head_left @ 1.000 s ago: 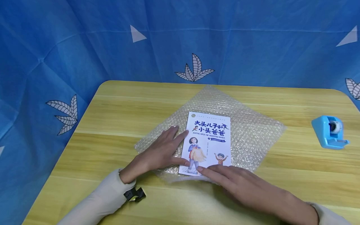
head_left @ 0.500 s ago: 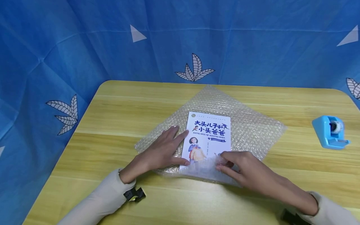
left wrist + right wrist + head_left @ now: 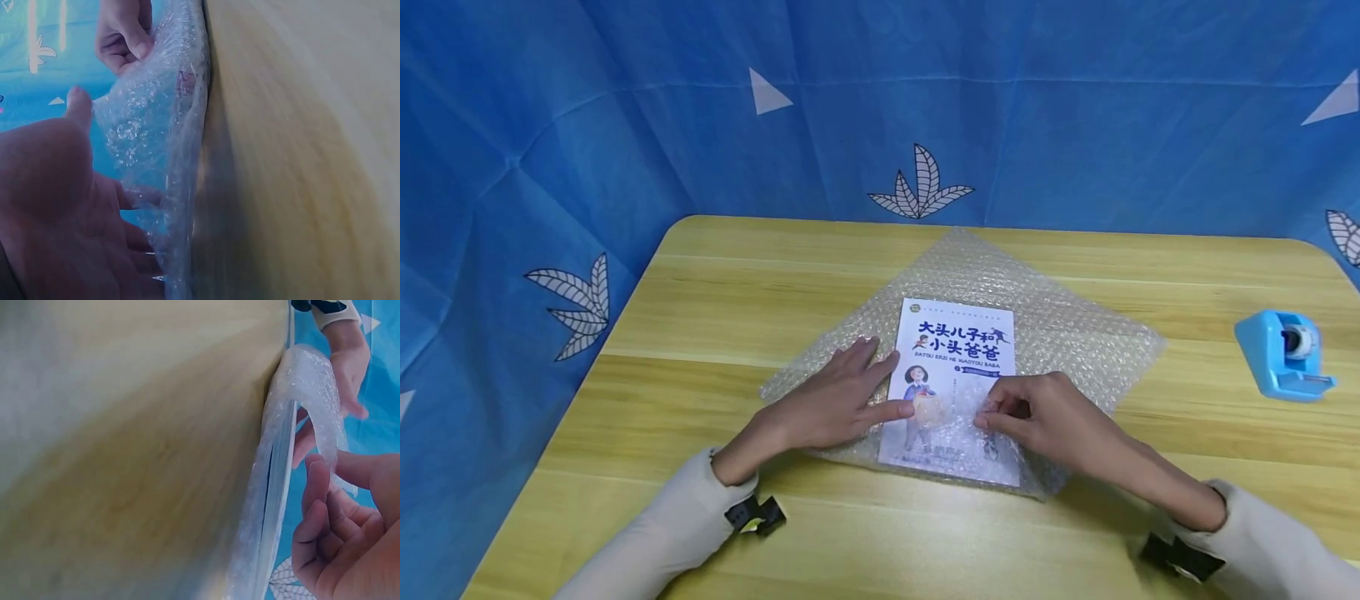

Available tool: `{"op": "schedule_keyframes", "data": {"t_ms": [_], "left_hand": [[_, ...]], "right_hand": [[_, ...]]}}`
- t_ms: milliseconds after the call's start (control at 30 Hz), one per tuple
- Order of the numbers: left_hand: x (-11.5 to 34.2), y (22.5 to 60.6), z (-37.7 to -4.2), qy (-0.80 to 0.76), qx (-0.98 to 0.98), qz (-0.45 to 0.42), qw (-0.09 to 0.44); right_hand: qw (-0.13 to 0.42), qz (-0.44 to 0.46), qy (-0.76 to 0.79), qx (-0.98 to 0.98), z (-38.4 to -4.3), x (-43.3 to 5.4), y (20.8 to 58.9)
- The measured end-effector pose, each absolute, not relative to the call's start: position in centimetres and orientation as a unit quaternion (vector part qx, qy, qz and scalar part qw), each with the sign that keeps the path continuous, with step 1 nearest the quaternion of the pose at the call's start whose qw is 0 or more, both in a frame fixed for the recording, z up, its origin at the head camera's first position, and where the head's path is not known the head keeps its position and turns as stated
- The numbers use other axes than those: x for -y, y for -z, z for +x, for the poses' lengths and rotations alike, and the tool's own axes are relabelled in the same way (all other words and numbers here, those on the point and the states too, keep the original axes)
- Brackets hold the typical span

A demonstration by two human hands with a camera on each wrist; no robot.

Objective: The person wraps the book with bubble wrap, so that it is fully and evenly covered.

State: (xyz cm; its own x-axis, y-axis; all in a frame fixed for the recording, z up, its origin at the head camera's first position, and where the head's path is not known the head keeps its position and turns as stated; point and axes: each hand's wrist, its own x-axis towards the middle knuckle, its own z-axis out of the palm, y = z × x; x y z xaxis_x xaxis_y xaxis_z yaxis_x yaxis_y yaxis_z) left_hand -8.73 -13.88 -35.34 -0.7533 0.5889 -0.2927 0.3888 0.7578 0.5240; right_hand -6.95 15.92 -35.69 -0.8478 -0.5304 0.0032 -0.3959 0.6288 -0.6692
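A thin white children's book (image 3: 958, 333), cover up, lies on a sheet of bubble wrap (image 3: 1075, 333) set cornerwise on the table. The sheet's near flap is folded up over the book's lower half. My right hand (image 3: 1048, 421) pinches that flap's corner between thumb and fingers, lifted above the cover; in the right wrist view the flap (image 3: 309, 375) arches up from the book's edge (image 3: 275, 494) to the fingertips. My left hand (image 3: 827, 404) lies with fingers spread along the book's left side, its thumb reaching onto the cover. In the left wrist view its palm faces the raised flap (image 3: 140, 119).
A blue tape dispenser (image 3: 1265, 354) with a roll in it stands at the right of the wooden table (image 3: 700, 292). Blue patterned cloth (image 3: 850, 108) hangs behind the table's far edge and at the left. Black straps sit on both wrists.
My right hand has gone from the book's near edge up over its cover, bringing the bubble wrap flap over the lower half. The left hand stays at the left side, its thumb slightly higher.
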Motion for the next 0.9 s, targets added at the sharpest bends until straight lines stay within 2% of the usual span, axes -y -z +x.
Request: {"op": "schedule_keyframes", "data": {"t_ms": [133,533,767,900], "left_hand": [[13.8,35.2,-8.8,-0.208,-0.91,0.271,0.237],[13.7,35.7,-8.6,-0.2,-0.918,0.272,0.209],[13.4,35.7,-8.6,-0.179,-0.924,0.278,0.19],[13.3,35.4,-8.7,-0.175,-0.923,0.278,0.198]], "right_hand": [[0.109,-0.248,0.34,-0.9,-7.4,-15.9,35.9],[0.117,-0.252,0.322,-0.905,-8.1,-15.7,36.4],[0.076,-0.203,0.245,-0.945,-8.1,-15.6,36.3],[0.106,-0.198,0.242,-0.944,-8.1,-15.8,36.4]]}}
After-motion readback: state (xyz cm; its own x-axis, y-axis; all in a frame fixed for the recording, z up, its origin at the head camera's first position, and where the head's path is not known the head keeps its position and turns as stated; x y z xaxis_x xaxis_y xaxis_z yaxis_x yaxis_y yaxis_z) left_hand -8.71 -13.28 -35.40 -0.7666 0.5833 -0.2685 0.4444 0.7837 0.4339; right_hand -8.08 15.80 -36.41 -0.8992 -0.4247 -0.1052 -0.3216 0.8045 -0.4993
